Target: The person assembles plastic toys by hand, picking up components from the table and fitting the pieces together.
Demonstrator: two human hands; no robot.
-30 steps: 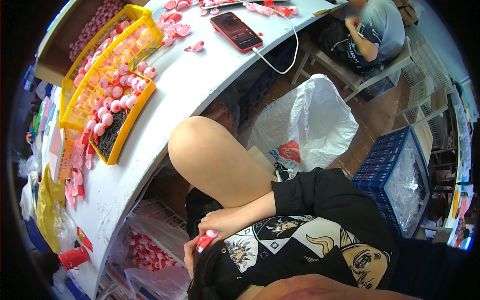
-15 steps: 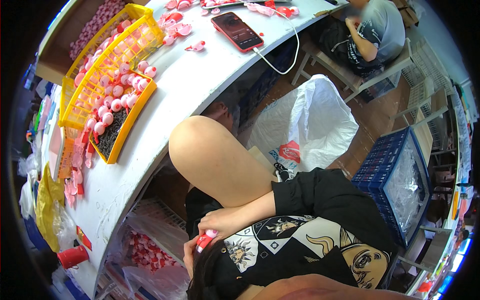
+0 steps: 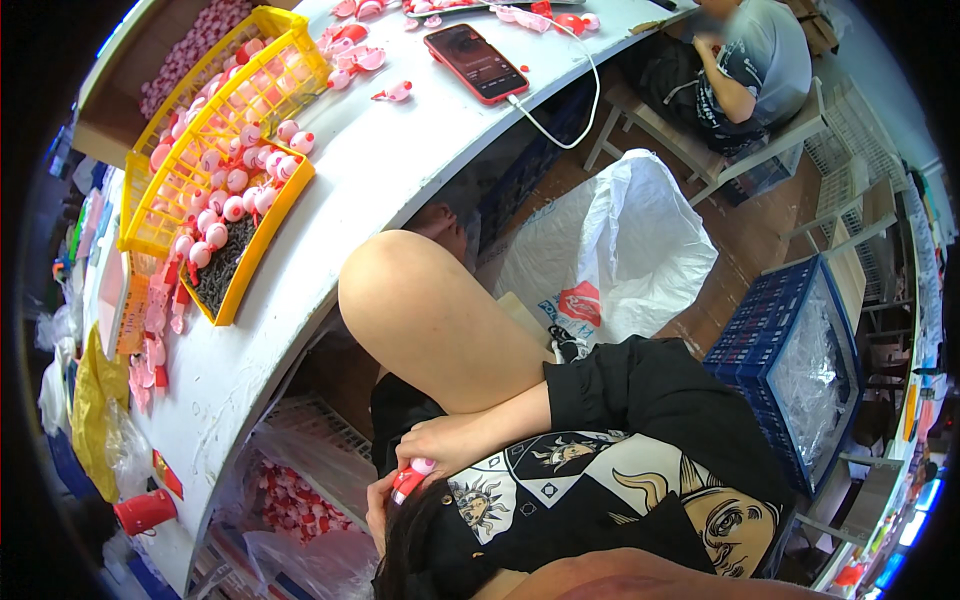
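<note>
My right hand [image 3: 438, 446] is closed in front of my body, its forearm coming in from the right under a black sleeve. A small red-and-pink plastic piece [image 3: 411, 482] shows beneath its fingers. Right beside it is my left hand [image 3: 377, 500], with bent fingers against the same piece. Dark hair covers much of this hand, so part of its grip is hidden. Similar round pink-and-red pieces [image 3: 233, 208] lie in a yellow tray [image 3: 262, 240] on the white table, next to many small dark screws or pins [image 3: 222, 275].
A yellow basket [image 3: 300, 45] of pink parts stands on the curved table [image 3: 380, 150], near a phone [image 3: 476, 63] on a white cable. Below are a bag of red-pink parts [image 3: 300, 500], a white sack [image 3: 640, 240] and a blue crate [image 3: 745, 370]. Another person [image 3: 760, 80] sits at upper right.
</note>
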